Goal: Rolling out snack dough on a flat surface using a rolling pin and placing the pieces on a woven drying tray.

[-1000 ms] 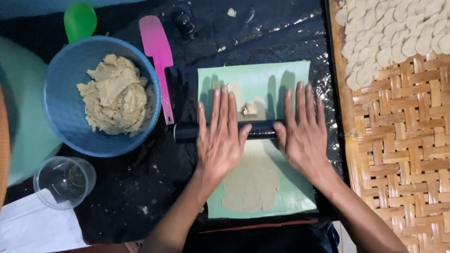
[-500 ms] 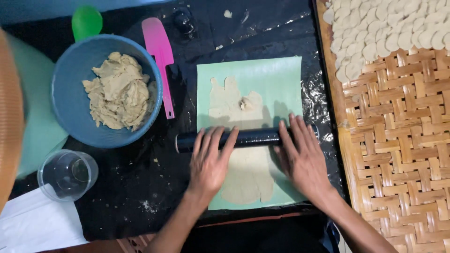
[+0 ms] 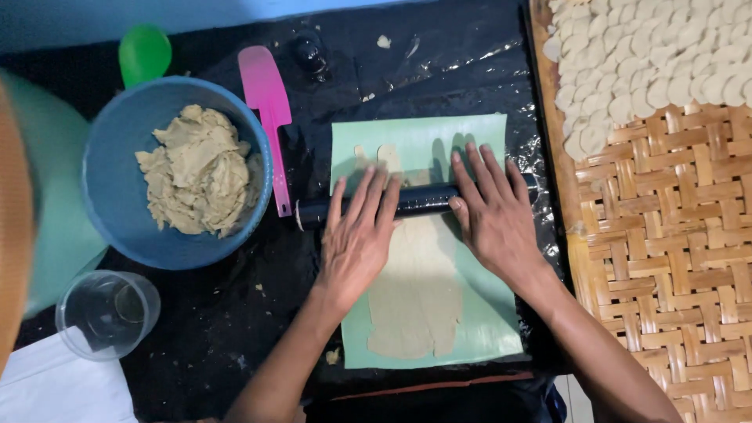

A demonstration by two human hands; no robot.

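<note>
Left hand (image 3: 356,239) & right hand (image 3: 493,211) both flat, fingers spread, pressing on black rolling pin (image 3: 415,200) across flattened dough (image 3: 419,290) on green mat (image 3: 423,141), mid worktop. Blue bowl (image 3: 110,157) w/ dough at left.

The scene is lit evenly and fairly brightly from above. Soft finger shadows are cast forward onto the green mat (image 3: 423,141). Glare is seen on the crinkled black plastic sheet (image 3: 462,59). The centre is rendered sharp, while the orange shape (image 3: 12,235) at the left edge is blurred.
</note>
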